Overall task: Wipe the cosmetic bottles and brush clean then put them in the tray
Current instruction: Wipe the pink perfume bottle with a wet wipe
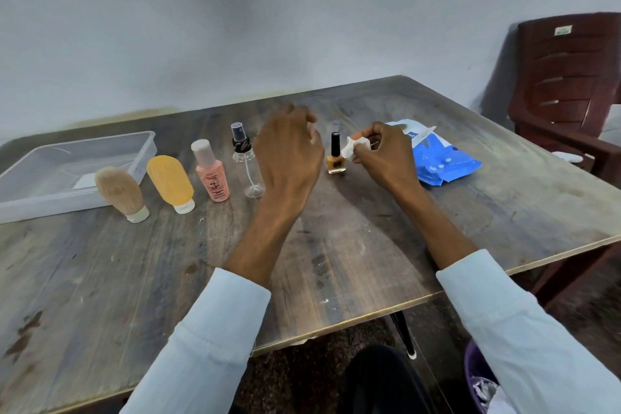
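A white wipe was pinched by the right hand just beside the nail polish bottle, mid-table toward the far edge. The left hand was held loosely curled, empty, above the table.

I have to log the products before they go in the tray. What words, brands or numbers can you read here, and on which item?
No text can be read.
Pink bottle: dark lettering down its side, blurred.
Spray bottle: black band with print, too small.
Nail polish bottle: small round mark, illegible.
Blue wipes pack: white label with print, blurred.
Chair: green and white sticker, too small.
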